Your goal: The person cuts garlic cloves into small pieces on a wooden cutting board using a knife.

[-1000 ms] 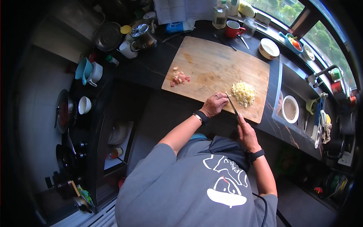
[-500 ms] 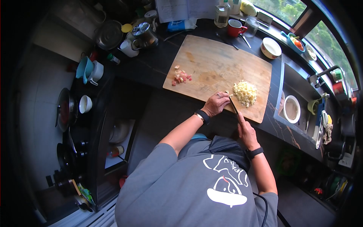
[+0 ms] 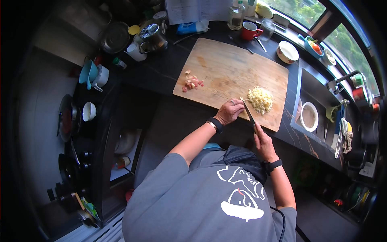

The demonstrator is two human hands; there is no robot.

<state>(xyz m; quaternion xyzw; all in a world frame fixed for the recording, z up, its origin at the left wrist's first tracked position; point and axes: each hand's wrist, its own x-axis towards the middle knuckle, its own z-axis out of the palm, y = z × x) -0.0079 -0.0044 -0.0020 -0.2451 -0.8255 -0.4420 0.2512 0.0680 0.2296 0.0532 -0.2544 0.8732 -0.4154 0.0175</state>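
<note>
My right hand (image 3: 264,144) is closed round the handle of a kitchen knife (image 3: 249,113), whose dark blade slants up and left over the near edge of a wooden cutting board (image 3: 223,68). The blade's tip end is beside the fingers of my left hand (image 3: 229,111). Those fingers are bent and pressed together at the board; what they hold is hidden. Small pale bits (image 3: 242,99) lie just past the fingertips. To the right of the blade sits a heap of finely chopped pale yellow food (image 3: 260,100). Pinkish chopped pieces (image 3: 192,82) lie at the board's left end.
Right of the board is a sink (image 3: 316,86) with a white oval bowl (image 3: 309,117) in it. A round bowl (image 3: 288,52), a red mug (image 3: 250,31) and a glass bottle (image 3: 235,18) stand behind the board. On the left are a metal pot (image 3: 154,37) and a frying pan (image 3: 68,117).
My right hand has shifted slightly, and more of the knife's blade and handle now shows. Both hands stay at the board's near edge. The view has shifted a little.
</note>
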